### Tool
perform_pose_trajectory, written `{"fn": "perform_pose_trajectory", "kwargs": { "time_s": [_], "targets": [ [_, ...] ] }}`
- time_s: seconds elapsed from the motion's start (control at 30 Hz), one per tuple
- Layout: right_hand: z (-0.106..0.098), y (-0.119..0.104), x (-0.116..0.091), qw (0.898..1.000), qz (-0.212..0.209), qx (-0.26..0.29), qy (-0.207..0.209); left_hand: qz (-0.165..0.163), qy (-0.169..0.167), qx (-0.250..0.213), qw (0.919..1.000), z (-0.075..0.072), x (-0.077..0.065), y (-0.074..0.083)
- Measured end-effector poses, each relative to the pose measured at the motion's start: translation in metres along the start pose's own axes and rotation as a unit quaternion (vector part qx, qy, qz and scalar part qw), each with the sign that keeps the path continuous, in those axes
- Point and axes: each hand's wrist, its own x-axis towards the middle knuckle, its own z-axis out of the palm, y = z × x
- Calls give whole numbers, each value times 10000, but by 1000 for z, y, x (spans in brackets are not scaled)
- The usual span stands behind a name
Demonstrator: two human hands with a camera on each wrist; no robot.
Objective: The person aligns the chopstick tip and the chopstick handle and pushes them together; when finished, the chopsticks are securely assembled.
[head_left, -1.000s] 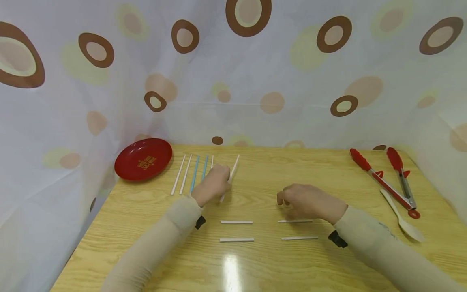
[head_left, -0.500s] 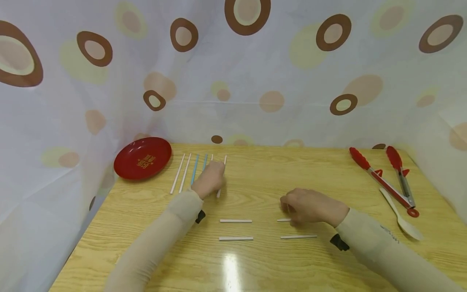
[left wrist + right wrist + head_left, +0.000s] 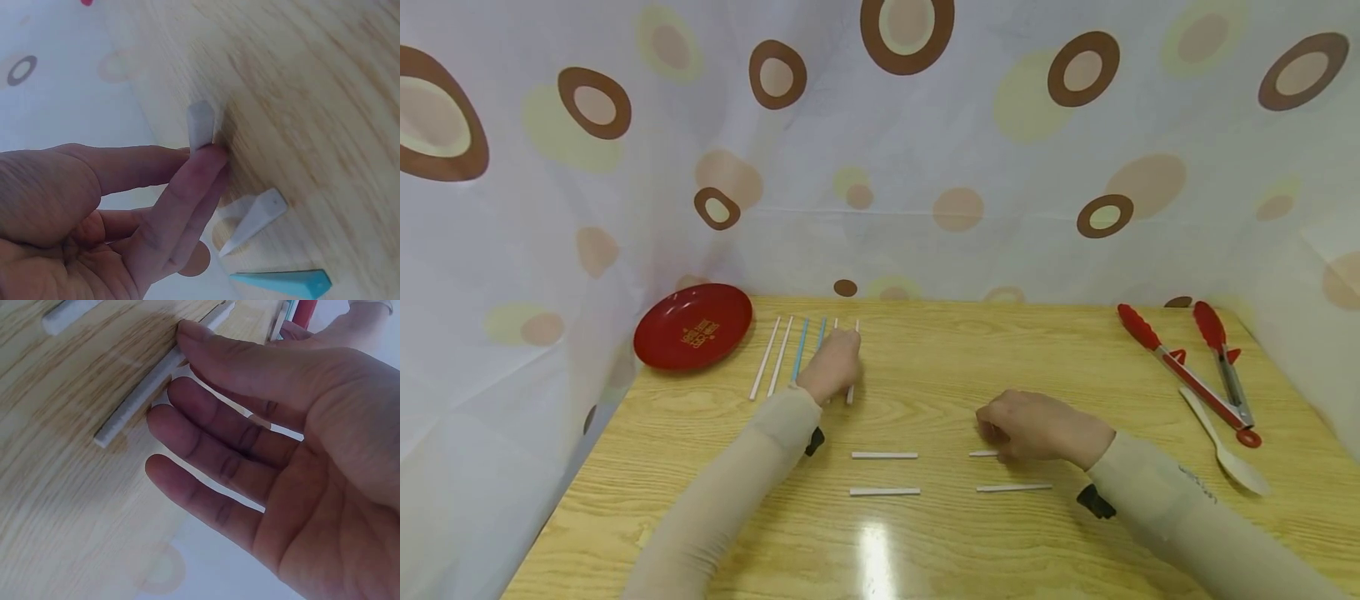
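In the left wrist view, my left hand (image 3: 833, 367) pinches a white chopstick (image 3: 200, 125) between thumb and fingers, close over the table. Left of it in the head view, white chopsticks (image 3: 765, 358) and blue chopsticks (image 3: 801, 350) lie side by side, some partly hidden by that hand. Lower right, my right hand (image 3: 1033, 425) reaches down over another white chopstick (image 3: 134, 406), thumb and index finger at its sides, the other fingers spread beside it. The hand covers much of this chopstick in the head view.
Two white chopsticks (image 3: 884, 492) lie crosswise at the front middle, with another white chopstick (image 3: 1015, 487) to their right. A red plate (image 3: 692, 327) rests at the back left. Red-tipped tongs (image 3: 1202, 387) and a pale spoon (image 3: 1221, 442) lie at the right.
My left hand has moved slightly left, bringing its white chopstick closer to the row and more parallel to it. My right hand has lowered slightly and shifted right onto the white chopstick.
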Motion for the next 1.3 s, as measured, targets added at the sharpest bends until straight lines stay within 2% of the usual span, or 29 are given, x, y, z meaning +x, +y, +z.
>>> {"fn": "perform_pose_trajectory", "kwargs": {
  "time_s": [0.4,0.6,0.67,0.83,0.9,1.0,1.3],
  "targets": [
    [1,-1,-1,9999,-68,73,69,89,61,-91,9999,-4,-3,-2],
    [0,0,-2,9998,-128,-27,150,557,182,323,9978,-14,-21,12],
    [0,0,-2,9998,-123,-26,143,811,19,387,9960,-12,-30,18],
    [1,-2,-2,9998,-153,5,115,1344,-848,261,9869,3,-52,26],
    [2,-2,-2,9997,-182,2,141,1518,-1060,224,9825,9,-58,26],
    [3,-2,-2,9995,-236,-4,188,1666,-1138,232,9792,16,-64,25],
    [4,-1,-1,9993,-278,-79,250,1984,-1024,346,9741,27,-75,30]
  ]
}}
